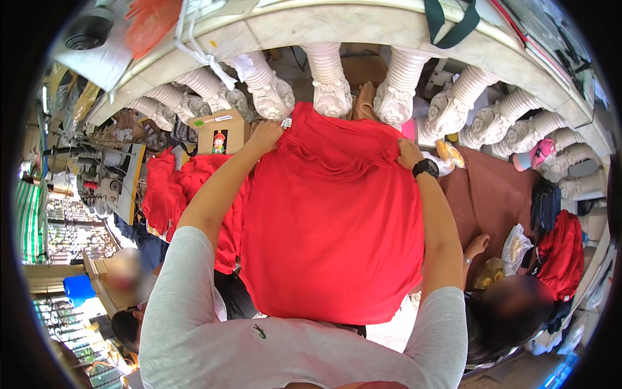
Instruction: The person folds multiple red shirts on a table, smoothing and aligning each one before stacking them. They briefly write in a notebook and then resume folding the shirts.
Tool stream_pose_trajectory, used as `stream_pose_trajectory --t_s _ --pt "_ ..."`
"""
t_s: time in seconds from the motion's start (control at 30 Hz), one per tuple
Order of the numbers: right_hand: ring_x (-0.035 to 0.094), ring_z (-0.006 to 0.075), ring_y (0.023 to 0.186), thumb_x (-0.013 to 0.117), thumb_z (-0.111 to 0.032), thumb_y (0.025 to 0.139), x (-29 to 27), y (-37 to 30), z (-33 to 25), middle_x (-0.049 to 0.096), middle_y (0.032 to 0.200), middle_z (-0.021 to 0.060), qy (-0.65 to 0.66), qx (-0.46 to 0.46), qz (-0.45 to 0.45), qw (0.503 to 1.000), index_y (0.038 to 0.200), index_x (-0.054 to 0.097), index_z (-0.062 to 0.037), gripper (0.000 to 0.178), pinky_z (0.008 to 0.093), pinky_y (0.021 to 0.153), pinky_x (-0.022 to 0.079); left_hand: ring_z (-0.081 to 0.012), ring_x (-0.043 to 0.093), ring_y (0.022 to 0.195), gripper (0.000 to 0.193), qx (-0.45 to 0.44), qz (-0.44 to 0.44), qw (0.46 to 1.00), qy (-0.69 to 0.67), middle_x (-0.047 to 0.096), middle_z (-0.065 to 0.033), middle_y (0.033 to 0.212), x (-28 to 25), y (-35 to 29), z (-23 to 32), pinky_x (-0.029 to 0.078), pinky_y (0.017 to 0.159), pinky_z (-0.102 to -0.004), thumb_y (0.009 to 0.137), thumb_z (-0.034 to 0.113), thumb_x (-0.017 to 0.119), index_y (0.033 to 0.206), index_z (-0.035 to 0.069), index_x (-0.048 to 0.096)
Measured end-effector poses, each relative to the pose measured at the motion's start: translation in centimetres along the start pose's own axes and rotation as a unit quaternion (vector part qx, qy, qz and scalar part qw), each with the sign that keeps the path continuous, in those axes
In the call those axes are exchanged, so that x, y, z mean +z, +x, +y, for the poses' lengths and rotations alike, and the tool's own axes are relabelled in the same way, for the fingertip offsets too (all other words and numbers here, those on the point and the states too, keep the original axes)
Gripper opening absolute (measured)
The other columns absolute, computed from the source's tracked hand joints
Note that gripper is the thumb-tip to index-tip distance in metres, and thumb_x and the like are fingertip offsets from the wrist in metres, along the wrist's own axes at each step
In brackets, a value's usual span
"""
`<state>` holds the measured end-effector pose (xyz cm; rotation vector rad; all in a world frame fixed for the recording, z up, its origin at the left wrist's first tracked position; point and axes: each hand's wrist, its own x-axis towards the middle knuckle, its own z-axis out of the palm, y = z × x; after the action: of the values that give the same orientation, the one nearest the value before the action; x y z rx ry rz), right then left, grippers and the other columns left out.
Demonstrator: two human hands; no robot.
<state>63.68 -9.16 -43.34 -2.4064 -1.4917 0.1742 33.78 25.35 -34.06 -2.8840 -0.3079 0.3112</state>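
Red cloth (334,240), seemingly several layers of garments, hangs spread in front of my body. Its far edge shows bunched, stacked folds. My left hand (265,135) is closed on the upper left corner, beside a small white label (286,122). My right hand (409,154) grips the upper right corner, with a black watch (426,168) on that wrist. The fingertips of both hands are partly hidden by the cloth. More red garments (194,185) lie heaped to the left of my left forearm.
A cardboard box (236,131) stands behind the left heap. White balusters (332,78) carry a marble ledge (285,32) along the far side. Brown textured cloth (495,188) lies at right, near another person's hand (478,245) and a plastic bag (516,248). Another person is at left.
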Motion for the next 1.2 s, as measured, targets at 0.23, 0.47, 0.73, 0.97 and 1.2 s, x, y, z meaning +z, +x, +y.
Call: stream_pose_trajectory --t_s 0.23,0.47,0.73,0.97,1.2 --pt "0.064 0.0424 0.095 0.068 -0.002 0.068 -3.3 -2.8 -1.5 0.064 0.099 0.0261 0.033 0.106 -0.003 0.994 0.086 0.064 0.0065 0.019 0.0441 0.084 0.054 -0.0284 0.067 0.105 0.030 0.010 -0.229 0.973 0.027 0.070 -0.0144 0.106 2.2 4.0 2.5 0.056 0.084 -0.0404 0.068 0.012 0.075 0.097 0.004 0.072" --pt "0.064 0.0406 0.102 0.074 -0.011 0.068 -0.4 -2.2 -3.9 0.067 0.103 0.0250 0.022 0.155 -0.114 0.981 0.117 0.049 -0.0007 0.056 0.0480 0.086 0.053 -0.0335 0.066 0.103 0.033 0.031 -0.218 0.974 -0.044 0.067 -0.0194 0.110 0.7 3.0 2.1 0.054 0.084 -0.0401 0.070 0.020 0.080 0.096 0.002 0.069" --pt "0.065 0.0424 0.095 0.072 -0.008 0.069 1.5 -2.3 -0.6 0.065 0.101 0.0285 0.035 0.183 -0.064 0.980 0.091 0.065 0.0029 0.025 0.0464 0.081 0.055 -0.0370 0.061 0.094 0.032 0.048 0.019 0.982 -0.181 0.058 -0.0154 0.097 -3.4 0.0 -4.1 0.050 0.082 -0.0438 0.072 0.007 0.076 0.099 -0.001 0.062" --pt "0.066 0.0391 0.091 0.060 -0.002 0.081 1.1 -1.7 -2.7 0.061 0.113 0.0256 -0.065 0.071 -0.014 0.995 0.091 0.069 -0.0004 0.014 0.0471 0.080 0.055 -0.0317 0.057 0.105 0.040 0.064 0.036 0.993 -0.095 0.055 -0.0110 0.108 -1.1 0.8 -1.5 0.050 0.087 -0.0417 0.065 0.003 0.078 0.102 0.002 0.063" --pt "0.062 0.0379 0.088 0.064 0.004 0.067 -3.7 -3.3 -5.1 0.062 0.099 0.0206 -0.045 -0.003 0.051 0.998 0.081 0.063 0.0027 0.015 0.0451 0.079 0.051 -0.0277 0.044 0.128 0.022 0.121 0.028 0.992 0.012 0.047 -0.0115 0.139 0.5 2.2 1.1 0.038 0.106 -0.0460 0.076 0.011 0.065 0.096 0.005 0.073"
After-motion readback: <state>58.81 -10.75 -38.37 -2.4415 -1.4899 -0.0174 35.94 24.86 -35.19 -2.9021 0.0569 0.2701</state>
